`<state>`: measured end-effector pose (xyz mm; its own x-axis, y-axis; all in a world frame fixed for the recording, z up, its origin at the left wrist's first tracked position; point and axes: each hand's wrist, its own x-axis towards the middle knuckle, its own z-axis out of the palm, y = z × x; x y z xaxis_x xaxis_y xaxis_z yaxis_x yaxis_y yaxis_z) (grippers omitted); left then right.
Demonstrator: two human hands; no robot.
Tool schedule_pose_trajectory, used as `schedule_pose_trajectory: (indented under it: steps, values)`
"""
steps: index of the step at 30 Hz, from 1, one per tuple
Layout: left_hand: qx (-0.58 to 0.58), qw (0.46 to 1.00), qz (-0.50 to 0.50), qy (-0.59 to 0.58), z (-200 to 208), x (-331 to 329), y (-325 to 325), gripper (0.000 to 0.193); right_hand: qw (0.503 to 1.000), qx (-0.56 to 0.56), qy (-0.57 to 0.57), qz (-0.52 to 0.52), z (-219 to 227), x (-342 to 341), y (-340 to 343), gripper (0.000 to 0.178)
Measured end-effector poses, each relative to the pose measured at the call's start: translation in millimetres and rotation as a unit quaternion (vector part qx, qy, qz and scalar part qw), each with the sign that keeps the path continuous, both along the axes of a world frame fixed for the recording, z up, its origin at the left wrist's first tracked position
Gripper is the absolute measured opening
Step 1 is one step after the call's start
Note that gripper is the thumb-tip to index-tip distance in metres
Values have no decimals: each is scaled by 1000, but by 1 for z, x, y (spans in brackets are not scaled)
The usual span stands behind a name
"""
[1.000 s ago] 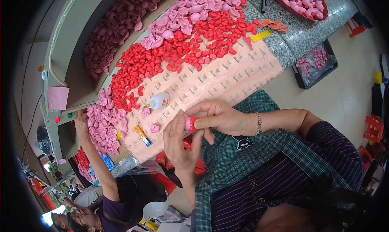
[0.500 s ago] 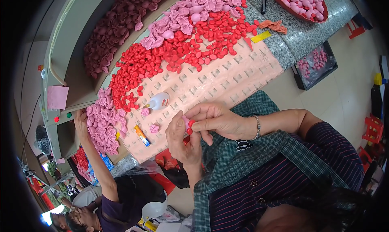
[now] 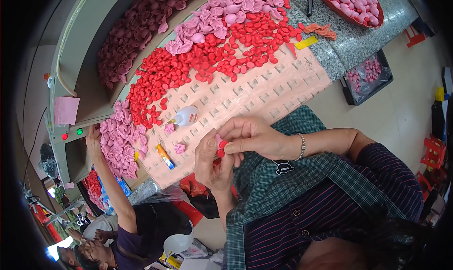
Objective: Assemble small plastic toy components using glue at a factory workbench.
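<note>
Close in front of my apron, both hands meet over a small pink and red rubbery piece (image 3: 221, 152). My left hand (image 3: 210, 164) is closed, pinching the piece between thumb and fingers. From the other side, the thumb and forefinger of my right hand (image 3: 259, 140) press on its red rounded parts. Its pink part shows above the left fingertips; the rest is hidden. Just beyond lie two small pink pieces (image 3: 180, 148) and a white squeeze bottle (image 3: 186, 116) on its side. An orange and blue tube (image 3: 165, 156) lies left of my left hand.
Red rounded pieces (image 3: 165, 67) and pink ruffled pieces (image 3: 118, 147) heap across the pale table cover (image 3: 264, 95). A red basket (image 3: 351, 12) of pink pieces stands far right. At left, a co-worker's arm (image 3: 111, 180) reaches toward a grey machine (image 3: 78, 105). A black crate (image 3: 368, 79) sits on the floor.
My hands stay nearly in place around the piece; the right fingers have curled in slightly. The machine's green button looks brighter. The whole view has shifted very little.
</note>
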<state>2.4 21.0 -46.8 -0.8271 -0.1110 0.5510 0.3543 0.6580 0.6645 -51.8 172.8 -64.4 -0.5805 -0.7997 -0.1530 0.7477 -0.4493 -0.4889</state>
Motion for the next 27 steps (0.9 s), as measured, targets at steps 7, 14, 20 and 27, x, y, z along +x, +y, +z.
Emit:
schedule_pose_trajectory:
  steps: [7, 14, 20, 27]
  values:
    - [176, 982, 27, -64, -2, 14, 2, 39, 845, 140, 492, -158, 12, -17, 8, 45]
    - [241, 957, 3, -163, 2, 25, -8, 36, 714, 118, 659, -204, -1, -32, 3, 47]
    - [176, 971, -70, -144, 20, 20, -7, 38, 626, 167, 737, -191, 15, -37, 15, 44]
    - [308, 937, -70, -153, 13, 19, -7, 33, 643, 137, 723, -214, 11, -39, 9, 41]
